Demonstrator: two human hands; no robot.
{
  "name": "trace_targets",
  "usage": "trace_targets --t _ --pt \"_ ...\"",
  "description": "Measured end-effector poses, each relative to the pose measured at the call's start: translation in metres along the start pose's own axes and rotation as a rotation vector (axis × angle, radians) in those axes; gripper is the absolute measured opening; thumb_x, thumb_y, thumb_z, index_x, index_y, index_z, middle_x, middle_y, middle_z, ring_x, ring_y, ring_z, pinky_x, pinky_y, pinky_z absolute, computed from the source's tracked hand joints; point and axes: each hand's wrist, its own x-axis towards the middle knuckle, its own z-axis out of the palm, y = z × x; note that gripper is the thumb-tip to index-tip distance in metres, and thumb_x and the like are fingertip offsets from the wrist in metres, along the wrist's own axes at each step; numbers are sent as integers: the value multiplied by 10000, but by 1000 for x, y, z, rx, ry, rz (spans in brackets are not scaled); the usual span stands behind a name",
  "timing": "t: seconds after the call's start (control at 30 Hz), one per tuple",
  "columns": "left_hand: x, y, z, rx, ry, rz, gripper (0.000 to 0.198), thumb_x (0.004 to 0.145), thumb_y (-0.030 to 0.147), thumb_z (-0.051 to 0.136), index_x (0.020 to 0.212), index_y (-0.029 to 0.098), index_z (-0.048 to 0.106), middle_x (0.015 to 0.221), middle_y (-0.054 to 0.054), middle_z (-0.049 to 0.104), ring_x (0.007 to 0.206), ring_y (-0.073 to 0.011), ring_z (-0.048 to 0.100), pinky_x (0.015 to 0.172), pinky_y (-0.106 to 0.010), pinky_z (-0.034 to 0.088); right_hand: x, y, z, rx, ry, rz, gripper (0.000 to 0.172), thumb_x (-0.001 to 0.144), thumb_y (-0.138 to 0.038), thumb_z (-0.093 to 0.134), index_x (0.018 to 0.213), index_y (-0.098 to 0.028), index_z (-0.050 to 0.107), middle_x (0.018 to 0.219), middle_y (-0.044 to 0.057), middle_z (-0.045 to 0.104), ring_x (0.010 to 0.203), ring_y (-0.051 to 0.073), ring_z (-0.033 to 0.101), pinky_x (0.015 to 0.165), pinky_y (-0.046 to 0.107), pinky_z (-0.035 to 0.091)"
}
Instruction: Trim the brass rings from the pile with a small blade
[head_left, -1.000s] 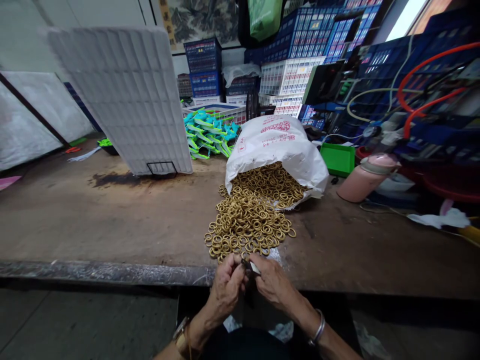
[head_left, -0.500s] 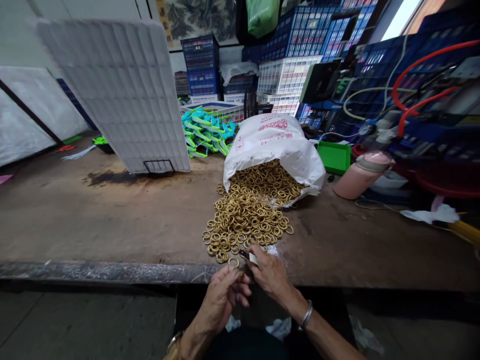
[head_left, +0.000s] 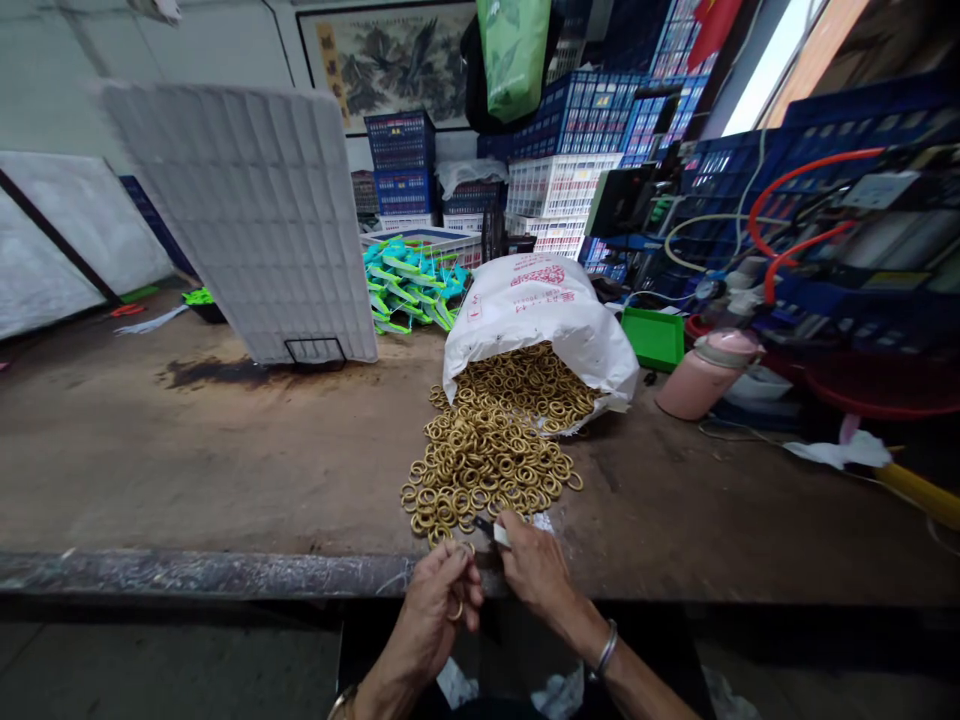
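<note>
Left hand [head_left: 441, 592]: lower centre of the frame, fingers curled, thumb and forefinger pinching a gold ring [head_left: 469, 546], a second ring [head_left: 457, 612] lower among the fingers
Right hand [head_left: 538, 568]: just to its right, closed round a small dark-tipped tool [head_left: 493, 531] with a white part
Ring pile [head_left: 487, 465]: middle of the frame, at the mouth of the white sack [head_left: 532, 318]
Pink bottle [head_left: 701, 380]: right of the frame, on the workbench [head_left: 262, 460]

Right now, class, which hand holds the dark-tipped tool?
The right hand: the dark-tipped tool juts from its grip, while the left hand holds a gold ring.
</note>
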Motion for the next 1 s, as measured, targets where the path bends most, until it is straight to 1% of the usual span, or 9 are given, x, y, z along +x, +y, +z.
trace_targets --t 0.03,0.1,0.17,0.3,0.37,0.57,0.73,0.87,1.0 --pt "2 1 2 93 30 53 243 719 360 568 822 150 504 617 19 516 419 -62 434 331 -155 300 1 1 -3 95 -10 5 123 766 -157 377 740 -174 497 644 4 547 576 116 469 534 219 268" --pt "6 2 5 269 76 151 293 722 349 558 943 171 483 564 56 485 369 -48 369 323 -152 264 2 2 -11 343 -58 -23 176 790 -270 385 663 -175 461 602 -15 489 570 108 432 532 210 291" --pt "9 4 8 395 72 220 305 725 314 550 988 174 485 526 77 447 369 -43 336 350 -155 261 1 2 -17 591 -144 -74 217 771 -351 424 644 -176 446 582 -34 446 557 96 397 524 203 306" --pt "9 7 12 518 -10 280 154 747 292 508 777 149 557 535 56 445 433 -54 346 424 -175 289 -4 -1 -23 878 -265 -64 250 728 -403 487 643 -170 456 543 -58 389 503 66 327 480 189 286" --pt "7 7 13 558 4 312 166 753 296 501 686 150 542 529 53 438 454 -62 354 446 -181 295 -6 -2 -21 923 -268 -11 247 726 -404 496 653 -171 457 528 -67 365 482 58 303 459 183 269" --pt "1 7 13 561 17 333 185 755 315 521 661 156 534 551 45 454 464 -65 358 455 -183 294 -8 -4 -7 971 -206 83 280 764 -449 452 689 -180 427 498 -84 352 437 50 286 424 180 255" --pt "-1 7 14 383 -47 192 244 750 376 533 674 144 517 559 30 490 398 -35 312 391 -174 227 -6 -4 0 906 -159 52 291 784 -416 422 621 -176 431 508 -53 432 463 66 375 454 190 308" --pt "-3 6 13 244 -125 56 302 755 434 510 678 142 499 540 40 469 352 -14 275 346 -167 161 -5 -6 -4 883 -135 59 231 761 -364 445 626 -177 439 518 -56 429 477 66 373 459 184 315" --pt "-3 4 11 174 -138 -4 275 763 428 504 749 154 493 552 43 478 350 -18 287 330 -160 141 -5 -12 -10 864 -124 56 198 740 -337 445 625 -177 437 531 -59 423 488 67 364 468 185 320"
